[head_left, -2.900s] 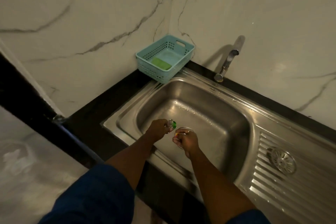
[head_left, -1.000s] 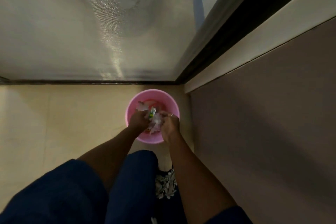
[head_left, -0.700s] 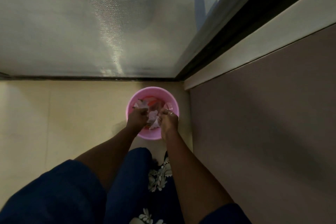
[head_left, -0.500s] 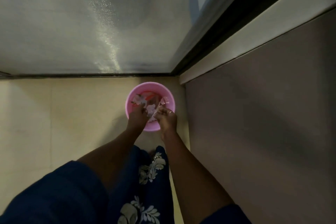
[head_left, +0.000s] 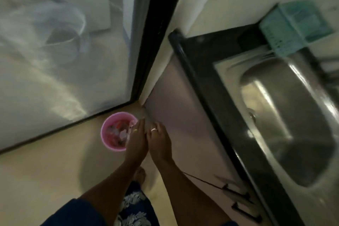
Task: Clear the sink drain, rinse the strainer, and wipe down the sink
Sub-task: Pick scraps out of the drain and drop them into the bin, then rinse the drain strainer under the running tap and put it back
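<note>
A small pink bin (head_left: 103,135) stands on the floor by the cabinet corner, with scraps of waste inside it. My left hand (head_left: 136,140) hovers at the bin's right rim with its fingers stretched out and nothing in them. My right hand (head_left: 160,141) is just beside it, fingers also straight and empty, with a ring showing. At the right, blurred, is the steel sink (head_left: 275,97); its drain hole (head_left: 252,115) shows near the left wall of the basin. The strainer is not in view.
A teal plastic basket (head_left: 293,27) sits on the black counter (head_left: 207,57) behind the sink. Brown cabinet doors with dark handles (head_left: 245,207) stand below the counter. A glass door in a black frame (head_left: 145,42) stands at the left, above the beige floor.
My hands have let the waste go into the pink bin and lifted out of it with fingers spread. My view has swung right, bringing the sink and basket back into sight.
</note>
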